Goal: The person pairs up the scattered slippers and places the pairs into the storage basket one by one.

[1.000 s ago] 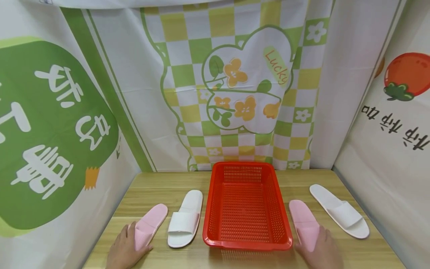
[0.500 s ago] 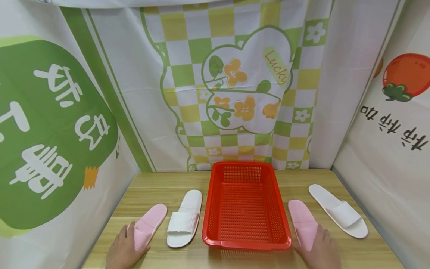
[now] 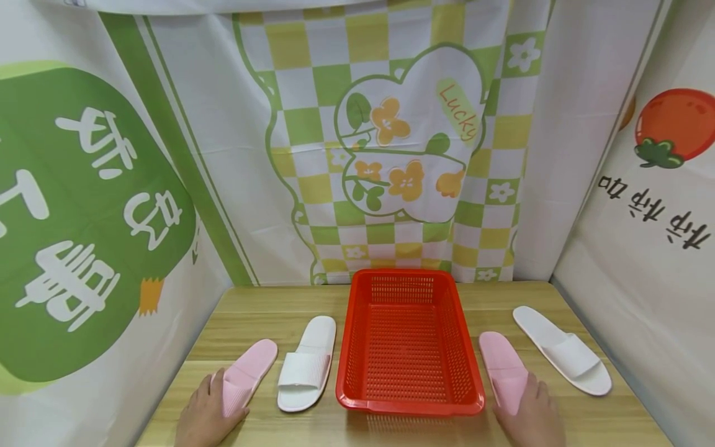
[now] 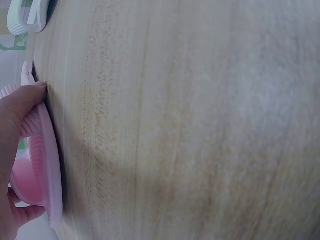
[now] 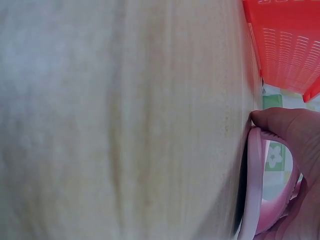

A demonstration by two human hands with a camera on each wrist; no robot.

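Note:
At the front left of the table, my left hand (image 3: pixel 205 415) holds a pink slipper (image 3: pixel 254 363) across its strap end, toe end nearest me. In the left wrist view, the thumb and fingers straddle this slipper (image 4: pixel 52 165), its sole on or just off the wood. My right hand (image 3: pixel 533 416) grips another pink slipper (image 3: pixel 501 357), right of a red basket (image 3: pixel 410 408). The right wrist view has the thumb at the edge of that slipper (image 5: pixel 255 175), with the other fingers partly hidden behind the strap. Nothing lies in the basket.
A white slipper (image 3: pixel 304 371) lies between the left pink slipper and the basket. Another white slipper (image 3: pixel 572 357) lies at the table's right side. Printed cloth walls (image 3: pixel 391 242) close off the wooden table (image 3: pixel 268 310) at the back and both sides.
The right thumb has shifted slightly toward its pink slipper. Otherwise both hands, the slippers and the basket stay in place.

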